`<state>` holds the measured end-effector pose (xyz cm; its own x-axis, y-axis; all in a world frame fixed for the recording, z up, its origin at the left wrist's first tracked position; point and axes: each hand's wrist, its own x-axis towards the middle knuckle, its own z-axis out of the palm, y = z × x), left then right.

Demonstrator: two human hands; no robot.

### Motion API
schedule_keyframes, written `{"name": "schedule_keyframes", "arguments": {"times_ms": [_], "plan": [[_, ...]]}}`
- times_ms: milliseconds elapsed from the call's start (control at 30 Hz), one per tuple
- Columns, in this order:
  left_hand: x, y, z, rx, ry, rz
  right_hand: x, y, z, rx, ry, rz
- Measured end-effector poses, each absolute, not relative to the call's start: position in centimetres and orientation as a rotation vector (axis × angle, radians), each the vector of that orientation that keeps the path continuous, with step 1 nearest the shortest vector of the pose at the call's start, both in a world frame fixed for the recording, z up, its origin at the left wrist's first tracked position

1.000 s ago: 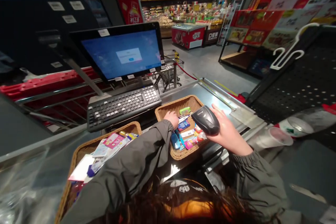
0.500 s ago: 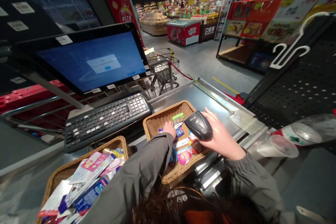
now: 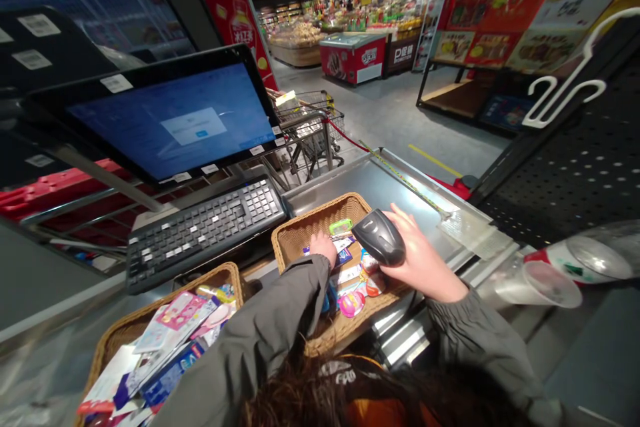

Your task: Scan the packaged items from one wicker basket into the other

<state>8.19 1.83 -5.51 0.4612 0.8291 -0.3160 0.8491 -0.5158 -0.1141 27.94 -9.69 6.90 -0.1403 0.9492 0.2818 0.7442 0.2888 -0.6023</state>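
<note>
My right hand [image 3: 425, 260] grips a black handheld barcode scanner [image 3: 379, 237] above the right side of a wicker basket [image 3: 293, 219]. Inside that basket is my left hand [image 3: 324, 248], its fingers bent down over small packets. What they hold, if anything, is hidden. Just right of these fingers lies a blue packet [image 3: 344, 257], with a green-framed item [image 3: 341, 227] farther back. Closer to me in the basket are a pink round item [image 3: 351, 303] and a white strip [image 3: 349, 275]. The scanner covers part of the basket's far right.
A second wicker basket [image 3: 231, 271], filled with packets and cards, stands front left. Behind are a black keyboard [image 3: 205, 230] and a monitor [image 3: 170, 120] showing a dialog box. Plastic cups [image 3: 545, 285] are at right, below a white hanger [image 3: 565, 97]. Shopping carts [image 3: 313, 130] stand beyond the metal counter [image 3: 320, 193].
The view has shifted slightly. Both hands keep nearly the same places, the left in the basket and the right on the scanner.
</note>
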Motion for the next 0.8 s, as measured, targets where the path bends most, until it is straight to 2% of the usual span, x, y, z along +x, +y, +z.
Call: {"name": "schedule_keyframes", "arguments": {"times_ms": [267,467,633,800], "plan": [[5.9,0.2,2.9,2.860,1.412,-0.266,27.7,-10.7,7.2,-1.480,-1.945,0.360],[-1.2,-2.2,9.6,3.054,1.563,0.364,25.1,-11.7,8.2,-1.422,-2.006,0.315],[-6.7,-5.8,12.1,3.033,1.813,0.794,21.2,-12.4,9.1,-1.337,-2.167,0.293],[-10.5,-9.9,12.9,2.986,1.990,0.869,16.7,-13.4,10.3,-1.208,-2.289,0.257]]}}
